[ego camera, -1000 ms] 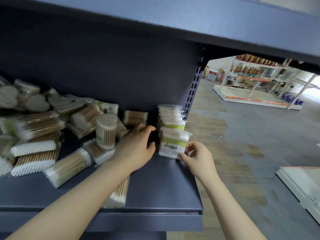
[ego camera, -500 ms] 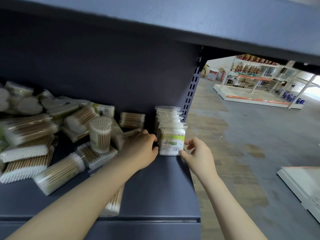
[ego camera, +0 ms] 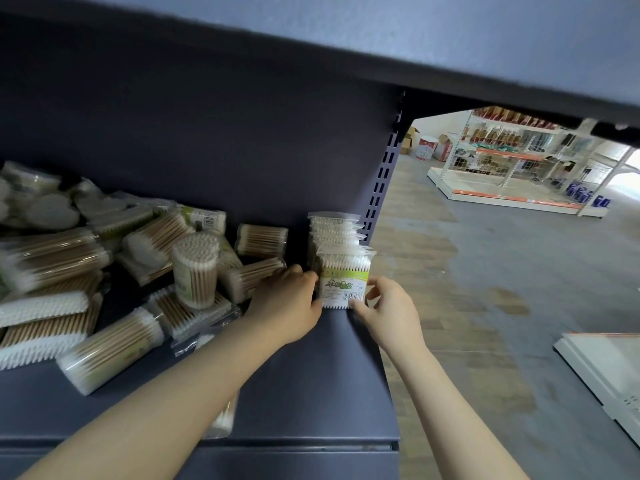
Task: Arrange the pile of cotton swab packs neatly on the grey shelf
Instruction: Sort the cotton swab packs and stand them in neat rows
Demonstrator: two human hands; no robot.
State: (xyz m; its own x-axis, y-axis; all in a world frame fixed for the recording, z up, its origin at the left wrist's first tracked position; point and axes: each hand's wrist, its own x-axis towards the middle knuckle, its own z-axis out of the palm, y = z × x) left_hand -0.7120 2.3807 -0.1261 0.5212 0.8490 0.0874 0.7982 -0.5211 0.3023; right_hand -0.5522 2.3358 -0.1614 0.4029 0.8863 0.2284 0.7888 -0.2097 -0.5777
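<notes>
My two bare forearms reach forward over the front edge of the grey shelf (ego camera: 311, 393), a dark blue-grey metal board. One clear pack of cotton swabs (ego camera: 221, 420) lies near that front edge, partly hidden under my left forearm.

My left hand (ego camera: 289, 303) rests on the shelf with its fingers curled against the left side of the front pack (ego camera: 343, 284), thumb at the lower left corner. My right hand (ego camera: 388, 308) holds the same pack from the right, thumb at the lower right corner and fingertips (ego camera: 375, 282) bent round its right edge. Both hands grip this pack between them.

The front pack stands upright at the right end of the shelf. It is a flat clear plastic packet with white swab tips showing in a row along the top and bottom, and a white and light-green label with a barcode across its face. Directly behind it stands a row of matching packs (ego camera: 334, 233), upright and pressed together, running back toward the shelf's rear wall (ego camera: 207, 140).

To the left lies the loose pile of packs (ego camera: 86, 271), tumbled at all angles: clear packets of wooden-stemmed swabs with white tips. One round tub of swabs (ego camera: 196, 271) stands upright among them.

Beyond the slotted upright post (ego camera: 382, 181) at the shelf's right end, a grey floor (ego camera: 519, 271) stretches to a white store rack (ego camera: 512, 164) far off, too distant for its goods to be made out.
</notes>
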